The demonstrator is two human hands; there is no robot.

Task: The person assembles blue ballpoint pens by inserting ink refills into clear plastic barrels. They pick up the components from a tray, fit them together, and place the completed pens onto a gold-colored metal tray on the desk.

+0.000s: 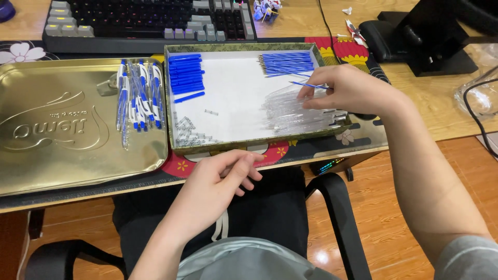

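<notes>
Cluttered wooden desk (415, 124), orange wood floor (394, 218)

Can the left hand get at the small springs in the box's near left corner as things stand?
Probably yes: the left hand hovers empty just outside the box, and the springs lie uncovered behind its low wall.

The left hand (220, 179) hangs relaxed, palm up, fingers loosely curled, its grip empty. The right hand (348, 91) reaches forward, arm extended, fingertips pinched together.

Bare box floor (233, 98) between caps (185, 74) and barrels (295, 111)
</notes>
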